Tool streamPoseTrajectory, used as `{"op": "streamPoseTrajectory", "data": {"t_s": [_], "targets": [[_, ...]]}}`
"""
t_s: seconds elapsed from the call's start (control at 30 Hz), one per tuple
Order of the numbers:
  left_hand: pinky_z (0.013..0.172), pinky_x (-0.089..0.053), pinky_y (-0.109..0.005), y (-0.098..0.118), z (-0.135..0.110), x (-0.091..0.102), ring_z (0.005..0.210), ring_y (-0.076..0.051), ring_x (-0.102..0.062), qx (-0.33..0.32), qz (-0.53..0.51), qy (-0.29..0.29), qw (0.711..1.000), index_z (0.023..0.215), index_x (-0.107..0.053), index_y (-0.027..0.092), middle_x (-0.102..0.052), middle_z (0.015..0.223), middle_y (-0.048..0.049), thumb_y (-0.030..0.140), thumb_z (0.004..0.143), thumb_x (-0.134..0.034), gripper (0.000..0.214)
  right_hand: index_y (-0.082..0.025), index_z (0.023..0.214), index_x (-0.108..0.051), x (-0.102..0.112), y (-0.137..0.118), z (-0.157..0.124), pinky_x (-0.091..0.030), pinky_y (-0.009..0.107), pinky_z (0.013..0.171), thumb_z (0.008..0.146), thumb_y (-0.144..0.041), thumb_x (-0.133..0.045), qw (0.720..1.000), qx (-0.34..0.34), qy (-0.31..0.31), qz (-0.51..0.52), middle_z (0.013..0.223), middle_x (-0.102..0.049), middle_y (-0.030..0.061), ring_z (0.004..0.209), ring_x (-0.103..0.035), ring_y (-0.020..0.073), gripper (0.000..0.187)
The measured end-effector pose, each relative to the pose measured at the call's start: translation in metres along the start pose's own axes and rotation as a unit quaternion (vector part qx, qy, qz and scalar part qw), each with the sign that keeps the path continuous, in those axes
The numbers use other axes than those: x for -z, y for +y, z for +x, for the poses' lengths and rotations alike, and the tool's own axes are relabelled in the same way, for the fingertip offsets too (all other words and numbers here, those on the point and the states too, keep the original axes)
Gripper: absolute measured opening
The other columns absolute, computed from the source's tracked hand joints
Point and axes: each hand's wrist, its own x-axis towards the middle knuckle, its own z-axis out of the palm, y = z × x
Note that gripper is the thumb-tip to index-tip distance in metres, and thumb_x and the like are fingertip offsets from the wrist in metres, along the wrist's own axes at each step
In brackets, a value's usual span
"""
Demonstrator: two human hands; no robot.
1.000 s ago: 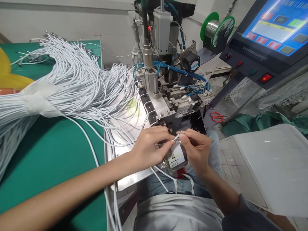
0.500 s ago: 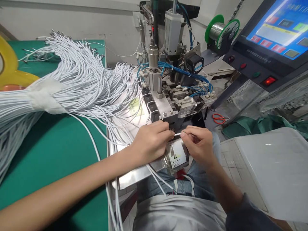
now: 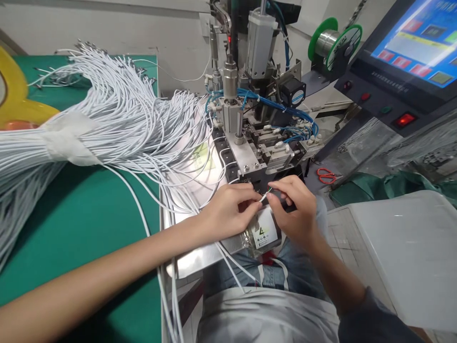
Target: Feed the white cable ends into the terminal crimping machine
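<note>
My left hand (image 3: 232,212) pinches a white cable (image 3: 263,196) close to its end, in front of the machine. Thin coloured wires (image 3: 269,189), with green showing, stick out of that cable end. The thumb and forefinger of my right hand (image 3: 294,205) close around these wires from the other side, their tips slightly parted. Just below both hands is a dark cylinder with a white warning label (image 3: 264,229). The soldering-type machine with its metal fixture (image 3: 246,159) stands directly behind them.
A large taped bundle of white cables (image 3: 117,119) lies on the green mat (image 3: 107,228) at left. A yellow tape dispenser-like object (image 3: 24,105) sits far left. A solder wire spool (image 3: 328,45), a lit screen (image 3: 417,43), red-handled scissors (image 3: 325,176) and a white surface (image 3: 407,247) are at right.
The right fingertips have loosened and opened a little, so the coloured wires now show. The cable end has tilted upward, and my left hand has turned slightly, showing its thumb.
</note>
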Motion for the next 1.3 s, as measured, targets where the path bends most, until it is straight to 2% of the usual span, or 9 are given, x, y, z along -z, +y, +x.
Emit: {"op": "streamPoseTrajectory", "data": {"t_s": [0.17, 0.27, 0.4, 0.5, 0.57, 0.77, 1.0, 1.13, 1.3], "targets": [[0.049, -0.036, -0.019, -0.001, -0.001, -0.001, 0.053, -0.008, -0.046, 0.003, 0.012, -0.005, 1.0, 0.073, -0.066, 0.013, -0.052, 0.058, 0.0014, 0.012, 0.081, -0.051, 0.017, -0.022, 0.089, -0.064, 0.006, 0.003, 0.003, -0.045, 0.032, 0.065, 0.076, -0.014, -0.06, 0.99, 0.11, -0.001, -0.091, 0.077, -0.059, 0.0038, 0.072, -0.053, 0.0166, 0.015], [0.048, -0.035, -0.019, -0.001, -0.001, -0.001, 0.052, -0.008, -0.046, 0.008, 0.014, 0.003, 1.0, 0.072, -0.065, 0.013, -0.051, 0.057, 0.0021, 0.011, 0.08, -0.052, 0.016, -0.022, 0.085, -0.063, 0.003, 0.004, 0.002, -0.044, 0.03, 0.064, 0.076, -0.012, -0.06, 0.989, 0.117, 0.012, -0.084, 0.075, -0.059, 0.003, 0.071, -0.053, 0.0157, 0.014], [0.05, -0.036, -0.019, 0.0, -0.001, -0.002, 0.052, -0.007, -0.047, 0.011, 0.005, 0.026, 1.0, 0.074, -0.066, 0.013, -0.053, 0.058, 0.0023, 0.011, 0.081, -0.052, 0.016, -0.019, 0.076, -0.06, -0.003, 0.002, 0.001, -0.041, 0.025, 0.055, 0.079, -0.013, -0.057, 0.999, -0.02, 0.023, 0.031, 0.074, -0.057, 0.0014, 0.066, -0.052, 0.0125, 0.008], [0.051, -0.037, -0.018, 0.001, -0.002, -0.002, 0.054, -0.007, -0.049, 0.011, -0.002, 0.036, 0.999, 0.078, -0.066, 0.013, -0.056, 0.061, 0.0015, 0.01, 0.082, -0.052, 0.015, -0.018, 0.073, -0.056, -0.006, -0.002, 0.001, -0.038, 0.022, 0.049, 0.083, -0.016, -0.052, 0.975, -0.151, -0.01, 0.164, 0.073, -0.054, 0.0, 0.063, -0.052, 0.0108, 0.01], [0.052, -0.038, -0.018, 0.0, -0.003, -0.003, 0.056, -0.007, -0.05, 0.006, -0.003, 0.036, 0.999, 0.078, -0.066, 0.013, -0.057, 0.063, 0.0013, 0.01, 0.082, -0.052, 0.015, -0.018, 0.072, -0.054, -0.008, -0.004, 0.001, -0.039, 0.021, 0.05, 0.083, -0.017, -0.051, 0.957, -0.191, -0.025, 0.216, 0.071, -0.052, -0.0009, 0.063, -0.051, 0.0104, 0.011], [0.053, -0.04, -0.02, -0.005, -0.002, -0.001, 0.06, -0.009, -0.052, -0.03, 0.037, -0.001, 0.999, 0.08, -0.066, 0.011, -0.055, 0.064, -0.0008, 0.013, 0.086, -0.047, 0.02, -0.018, 0.071, -0.056, -0.005, 0.001, 0.003, -0.037, 0.022, 0.051, 0.082, -0.017, -0.052, 0.975, -0.137, -0.043, 0.167, 0.075, -0.055, 0.0007, 0.068, -0.051, 0.0114, 0.012], [0.054, -0.043, -0.022, -0.017, 0.0, -0.001, 0.063, -0.012, -0.057, -0.019, 0.245, -0.148, 0.958, 0.094, -0.064, 0.008, -0.059, 0.082, -0.0077, 0.012, 0.088, -0.038, 0.026, -0.017, 0.073, -0.056, -0.011, 0.037, 0.001, -0.033, 0.022, 0.052, 0.084, -0.019, -0.048, 0.955, -0.149, -0.203, 0.155, 0.074, -0.051, -0.0003, 0.062, -0.046, 0.0092, 0.014], [0.063, -0.049, -0.025, -0.02, 0.001, -0.002, 0.074, -0.015, -0.062, -0.003, 0.215, -0.152, 0.965, 0.101, -0.062, 0.009, -0.061, 0.086, -0.0075, 0.012, 0.089, -0.039, 0.026, -0.017, 0.073, -0.057, -0.02, 0.044, -0.004, -0.031, 0.022, 0.049, 0.084, -0.024, -0.049, 0.945, -0.197, -0.187, 0.182, 0.072, -0.051, -0.0005, 0.06, -0.044, 0.0095, 0.015], [0.062, -0.05, -0.025, -0.019, 0.0, -0.001, 0.074, -0.016, -0.062, -0.004, 0.227, -0.142, 0.963, 0.113, -0.057, 0.011, -0.062, 0.089, -0.0071, 0.013, 0.088, -0.041, 0.029, -0.016, 0.066, -0.058, -0.026, 0.041, -0.005, -0.035, 0.022, 0.051, 0.076, -0.026, -0.055, 0.925, -0.268, -0.146, 0.225, 0.067, -0.054, -0.0004, 0.059, -0.047, 0.0105, 0.014]]}}
